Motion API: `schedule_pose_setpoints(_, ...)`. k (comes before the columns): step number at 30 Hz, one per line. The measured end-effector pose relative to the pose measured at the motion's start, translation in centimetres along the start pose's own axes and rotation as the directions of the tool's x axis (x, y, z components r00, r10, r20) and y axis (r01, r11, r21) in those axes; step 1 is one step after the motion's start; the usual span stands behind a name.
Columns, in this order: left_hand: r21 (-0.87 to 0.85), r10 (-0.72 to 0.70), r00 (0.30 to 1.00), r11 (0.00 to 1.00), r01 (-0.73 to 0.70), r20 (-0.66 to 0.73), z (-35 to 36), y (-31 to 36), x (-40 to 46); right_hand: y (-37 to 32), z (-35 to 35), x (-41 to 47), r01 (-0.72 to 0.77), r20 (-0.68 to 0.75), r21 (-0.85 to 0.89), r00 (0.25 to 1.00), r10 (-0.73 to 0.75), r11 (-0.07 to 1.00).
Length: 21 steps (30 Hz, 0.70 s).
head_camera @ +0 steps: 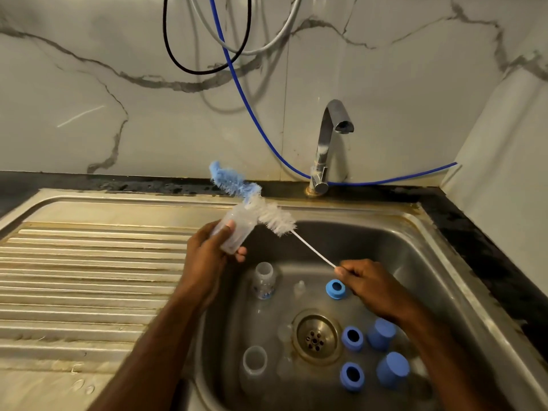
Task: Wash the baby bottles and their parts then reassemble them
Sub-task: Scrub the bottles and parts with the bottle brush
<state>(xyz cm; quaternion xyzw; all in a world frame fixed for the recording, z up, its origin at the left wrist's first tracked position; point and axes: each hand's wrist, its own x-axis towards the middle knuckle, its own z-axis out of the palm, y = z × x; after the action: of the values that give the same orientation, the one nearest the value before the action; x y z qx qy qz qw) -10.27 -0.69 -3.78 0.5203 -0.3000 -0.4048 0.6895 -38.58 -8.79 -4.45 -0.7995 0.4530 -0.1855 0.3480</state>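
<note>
Scrubbing is under way at the middle of the frame: the left hand (212,250) curls round a clear bottle (237,229) held tilted above the sink's (415,232) left rim, while the right hand (367,281) pinches the thin white handle of a bottle brush (258,203). Its blue-and-white bristles sit across the bottle's mouth and poke past it toward the tap (326,143), rather than plainly inside.

Risks, as I judge them: the wet bottle could slip from the grip and knock the loose pieces below; the long, bendy wire may flick water or spring out sideways if pushed at an angle; small clear parts near the drain (315,336) are easy to overlook.

Counted in the basin at lower centre: three blue rings (335,289), two blue caps (381,333), one more bottle (264,280) standing, one clear cup-like piece (254,360) at the bottom, and a few see-through teats whose number I cannot tell.
</note>
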Motion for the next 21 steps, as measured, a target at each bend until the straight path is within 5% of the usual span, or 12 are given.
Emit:
schedule_pose_setpoints(6, -0.160, -0.322, 0.932, 0.924, 0.348, 0.168, 1.3, 0.1, -0.9, -2.1, 2.5, 0.7, 0.123, -0.120, 0.004, 0.985, -0.121, 0.992)
schedule_pose_setpoints(9, -0.359, -0.369, 0.893, 0.822, 0.443, 0.257, -0.3, 1.0, -0.2, -0.9, 0.9, 0.3, 0.081, -0.055, 0.064, 0.995, -0.078, 0.995)
schedule_pose_setpoints(13, -0.352, -0.399, 0.821, 0.761, 0.545, 0.409, -0.2, 1.2, -0.1, -1.3, 1.4, 0.1, 0.084, -0.066, 0.073, 0.995, -0.079, 0.994)
schedule_pose_setpoints(16, -0.395, -0.347, 0.806, 0.734, 0.552, 0.479, 0.3, 1.0, -0.3, -2.7, 2.8, 0.5, 0.139, -0.132, 0.039, 0.982, -0.133, 0.989)
schedule_pose_setpoints(21, -0.385, -0.280, 0.903, 0.833, 0.398, 0.326, 0.4, 1.1, -0.2, -1.7, 1.3, -0.3, 0.046, 0.126, 0.172, 0.990, -0.068, 0.984)
